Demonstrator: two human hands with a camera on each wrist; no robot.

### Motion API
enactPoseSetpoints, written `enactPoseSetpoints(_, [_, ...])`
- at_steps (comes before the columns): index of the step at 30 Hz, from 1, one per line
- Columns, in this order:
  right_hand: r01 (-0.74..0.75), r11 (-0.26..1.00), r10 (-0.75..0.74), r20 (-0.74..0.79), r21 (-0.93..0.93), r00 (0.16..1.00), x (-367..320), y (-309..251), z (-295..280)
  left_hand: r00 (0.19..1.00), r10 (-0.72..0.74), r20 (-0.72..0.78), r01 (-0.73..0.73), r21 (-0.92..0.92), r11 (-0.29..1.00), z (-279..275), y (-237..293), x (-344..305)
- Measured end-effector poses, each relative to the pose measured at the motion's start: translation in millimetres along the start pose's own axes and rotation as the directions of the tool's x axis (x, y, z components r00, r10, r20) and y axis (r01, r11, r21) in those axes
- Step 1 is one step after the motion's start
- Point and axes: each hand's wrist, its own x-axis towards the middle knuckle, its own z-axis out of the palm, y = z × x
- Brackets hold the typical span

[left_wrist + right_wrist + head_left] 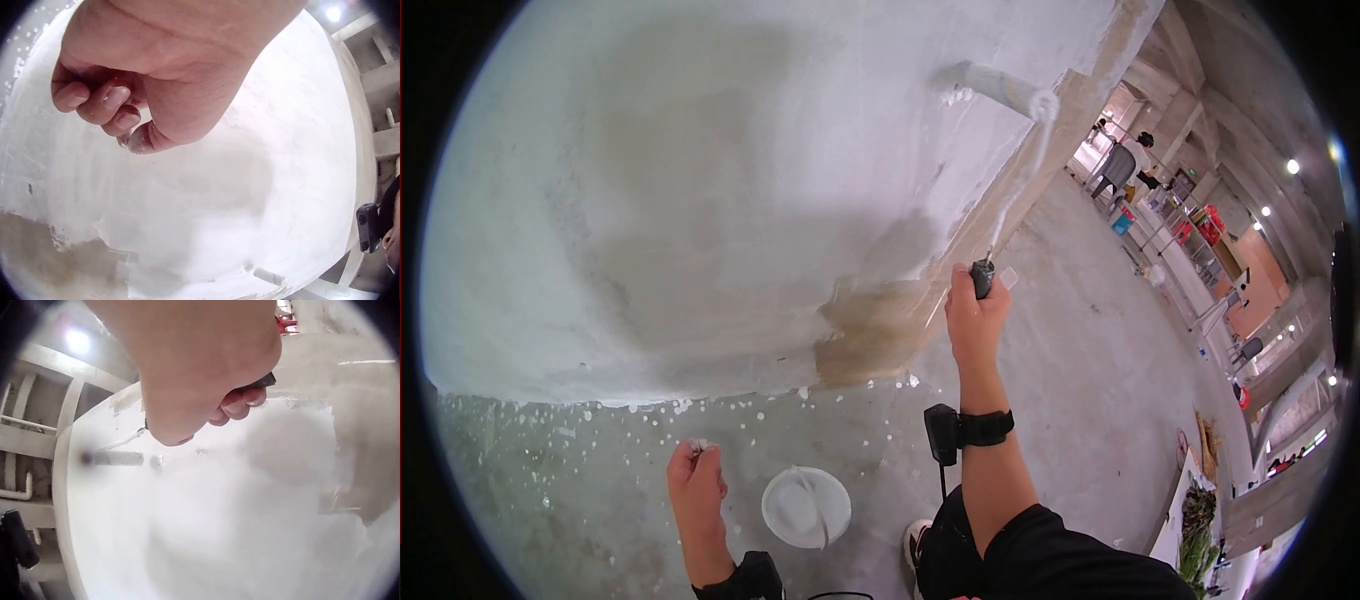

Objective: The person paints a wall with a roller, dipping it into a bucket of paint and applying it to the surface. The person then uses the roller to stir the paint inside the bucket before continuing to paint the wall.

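- We're gripping the roller handle (983,279) w/ our R hand (978,315); fingers are wrapping tight round it, just off the wall's (700,200) R edge.
- From there the thin white-coated rod (1012,195) is running up to the roller (1003,90), which is resting against the wall's upper R part, nr that edge.
- Our L hand (698,490) is hovering below the wall's bottom edge, fingers & thumb curling loosely w/ tips close together; no object's showing in its grip. Whitish smears are showing on its fingertips.
- Just beside the L hand, a white bucket (780,510) is standing on the floor (1060,400) below the wall, w/ a pale strip lying across its top.
- White spots are dotting the floor along the wall's base.
- A brownish patch (870,335) is showing at the wall's lower R corner.
- Beyond the wall's R side, a person (1141,158) is showing nr a grey chair (1116,166).
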Motion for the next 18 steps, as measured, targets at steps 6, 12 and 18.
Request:
enactPoseSetpoints(6, [-0.17, 0.932, 0.147, 0.095, 0.321, 0.985, -21.1, 14.3, -22.6, 1.0, -0.002, 0.019, 0.001, 0.013, 1.0, 2.4, 1.6, -3.7])
enactPoseSetpoints(12, [-0.033, 0.995, 0.02, 0.128, 0.095, 0.992, -22.8, 68.2, -30.0, 0.999, 0.01, 0.033, -0.011, 0.027, 1.0, 6.3, -0.9, -7.4])
enactPoseSetpoints(18, [-0.124, 0.992, 0.128, 0.133, -0.037, 0.983, -17.0, 92.5, -28.3, 1.0, 0.009, 0.024, -0.01, 0.045, 0.999, 7.7, 1.8, -13.9])
